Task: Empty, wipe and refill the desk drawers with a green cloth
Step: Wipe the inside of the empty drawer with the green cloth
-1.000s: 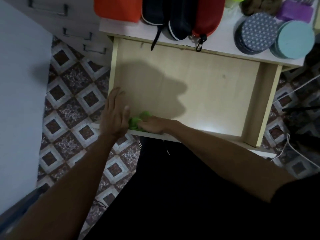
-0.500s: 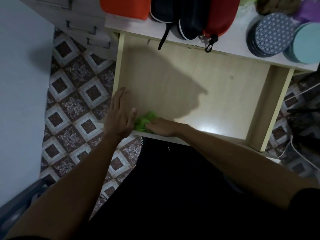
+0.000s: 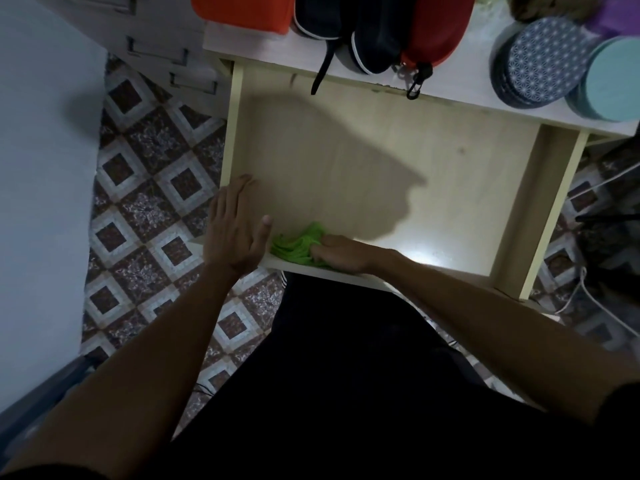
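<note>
Head view, only one camera. Step in hand: wiping, judging by the layout. The drawer [image 3: 398,188] is pulled out and shows nothing inside but the cloth, so emptying looks done and refilling not started.

Right hand [image 3: 341,252] sits at lower centre of the frame, fingers curled round the bunched green cloth [image 3: 298,245], pressing it onto the drawer floor right against the front wall, near the lower left corner. Left hand [image 3: 237,228] lies flat, fingers straight and spread wide, holding nothing, resting on the drawer's left front corner just beside the cloth; probably bracing the drawer.

Next move, my read: sweep the cloth across the floor toward the right side and the back, where most of the floor is uncovered. Needs steady downward pressure and the left hand keeping the drawer from sliding.

Surface: pale wood-look floor, smooth, a bright glare spot right of the right hand, big shadow across the middle.

Room: desk top [image 3: 460,81] along the upper edge carries an orange case [image 3: 242,12], dark and red pouches [image 3: 381,26] and round coasters [image 3: 550,60] at upper right. Patterned floor tiles [image 3: 145,202] at left, cables [image 3: 595,299] at lower right. Light is dim.
</note>
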